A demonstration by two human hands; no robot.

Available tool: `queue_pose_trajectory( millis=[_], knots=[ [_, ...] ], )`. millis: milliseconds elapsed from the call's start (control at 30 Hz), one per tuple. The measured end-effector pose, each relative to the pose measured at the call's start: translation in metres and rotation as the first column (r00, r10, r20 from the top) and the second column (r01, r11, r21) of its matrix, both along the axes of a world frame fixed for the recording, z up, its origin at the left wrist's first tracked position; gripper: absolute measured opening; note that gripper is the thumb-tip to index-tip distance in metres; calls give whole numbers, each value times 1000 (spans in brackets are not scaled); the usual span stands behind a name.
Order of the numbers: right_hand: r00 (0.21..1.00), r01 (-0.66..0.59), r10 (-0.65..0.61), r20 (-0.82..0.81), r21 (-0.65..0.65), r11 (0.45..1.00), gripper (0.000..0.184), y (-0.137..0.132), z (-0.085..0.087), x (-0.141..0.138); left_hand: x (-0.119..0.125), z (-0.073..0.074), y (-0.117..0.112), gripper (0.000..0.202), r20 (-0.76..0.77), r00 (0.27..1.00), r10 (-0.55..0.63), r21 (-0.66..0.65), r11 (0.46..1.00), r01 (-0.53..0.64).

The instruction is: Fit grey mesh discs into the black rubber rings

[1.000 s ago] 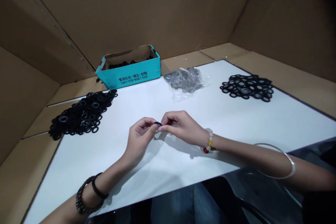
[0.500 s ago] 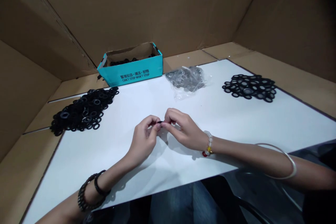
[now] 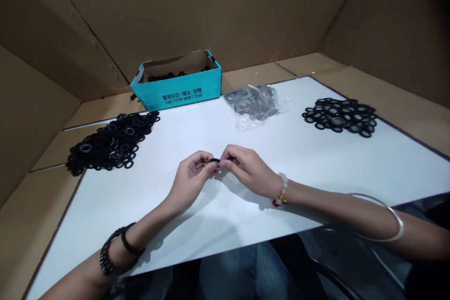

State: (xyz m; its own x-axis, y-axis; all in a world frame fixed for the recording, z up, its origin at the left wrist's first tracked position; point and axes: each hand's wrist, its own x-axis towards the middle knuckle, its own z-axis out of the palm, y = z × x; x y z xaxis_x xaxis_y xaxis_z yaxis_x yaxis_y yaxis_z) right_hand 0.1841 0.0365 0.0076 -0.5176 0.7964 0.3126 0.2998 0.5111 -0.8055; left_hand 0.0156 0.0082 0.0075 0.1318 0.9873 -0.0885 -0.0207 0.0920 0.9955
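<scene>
Between my two hands, above the middle of the white board, is a small black ring (image 3: 214, 160). My left hand (image 3: 191, 176) pinches it from the left with thumb and fingers. From the right, my right hand (image 3: 248, 168) closes thumb and fingertips at the ring's other edge. The fingertips cover part of it. On the left lies a heap of loose black rings (image 3: 108, 143). A flatter pile of black rings with grey mesh-like centres (image 3: 339, 117) lies at the right.
A turquoise box (image 3: 183, 91) with black rings inside stands at the back. Beside it a clear plastic bag (image 3: 255, 105) of grey discs rests on the white board (image 3: 274, 150). Cardboard walls (image 3: 197, 4) enclose the back and sides.
The black ring now shows more between my fingers, tilted a little differently. Both hands stay almost in place; the whole view has shifted slightly.
</scene>
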Motion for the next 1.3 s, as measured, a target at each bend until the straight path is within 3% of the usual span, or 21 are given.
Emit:
queue_pose_trajectory(
  millis=[133, 233, 533, 733, 967, 1300],
  knots=[
    [993, -100, 95, 71, 69, 993, 17, 0, -1, 0, 0, 0, 2, 16, 58, 998, 28, -37, 999, -26],
    [992, -129, 126, 32, 119, 985, 19, 0, -1, -1, 0, 1, 1, 16, 88, 996, 21, -51, 999, -17],
    [991, -123, 127, -47, 80, 989, 22, 0, -2, -2, 1, 5, 0, 12, 57, 996, 74, 6, 997, -75],
    [993, -112, 114, 1, 184, 976, 17, 9, -2, 2, -5, 6, 0, 17, 105, 994, -19, -192, 981, 39],
    [995, -90, 87, -57, -41, 995, 17, 12, 1, 3, -9, 7, 2, 18, 115, 991, -75, -253, 962, 102],
    [984, -146, 113, -139, -255, 956, 21, 13, -7, 2, -9, 9, 0, 18, 38, 996, -82, -250, 964, 89]
  ],
)
